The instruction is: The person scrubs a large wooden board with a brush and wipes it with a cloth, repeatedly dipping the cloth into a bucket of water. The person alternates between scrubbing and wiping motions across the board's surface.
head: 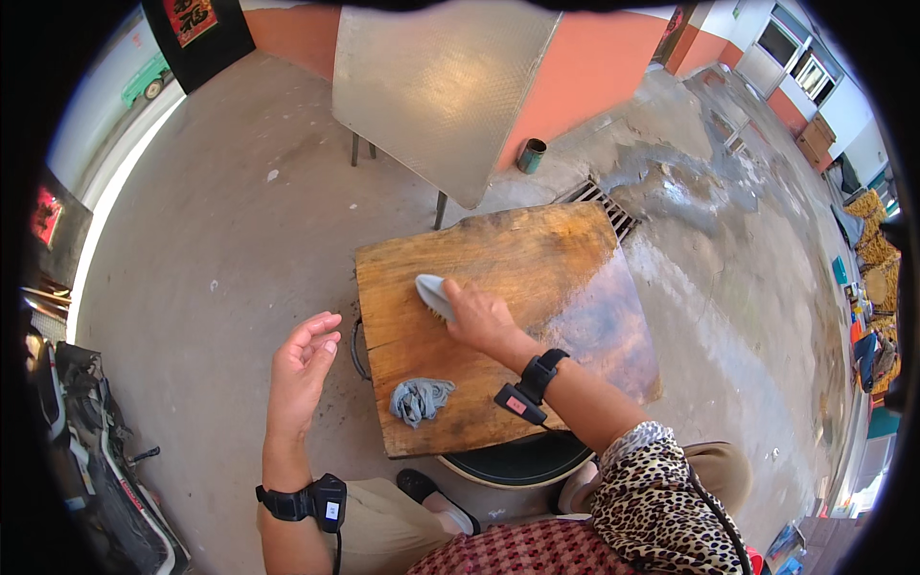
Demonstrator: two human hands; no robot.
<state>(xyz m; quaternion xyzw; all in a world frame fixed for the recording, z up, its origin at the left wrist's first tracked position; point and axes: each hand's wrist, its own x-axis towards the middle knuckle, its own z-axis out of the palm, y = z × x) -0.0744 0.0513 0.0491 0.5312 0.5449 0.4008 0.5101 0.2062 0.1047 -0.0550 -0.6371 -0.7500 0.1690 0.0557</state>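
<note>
A thick wooden board (489, 251) lies across a dark round basin (528, 463) before me; its right part shines wet. My right hand (480, 315) grips a grey-white scrubbing brush (433, 291), whose bristles face the wood on the board's left half. Off the board's left edge, my left hand (305, 356) hangs in the air with nothing in it, fingers slightly curled and thumb apart. A crumpled grey-blue cloth (420, 400) rests on the board's near left corner. Beside the left edge shows a curved metal handle (359, 350).
Beyond the board stands a metal-topped table (438, 79) on thin legs. A floor drain grate (611, 205) lies by the far right corner, with a green can (531, 156) near the wall. Wet concrete floor (690, 187) spreads right. A motorbike (108, 460) is parked at left.
</note>
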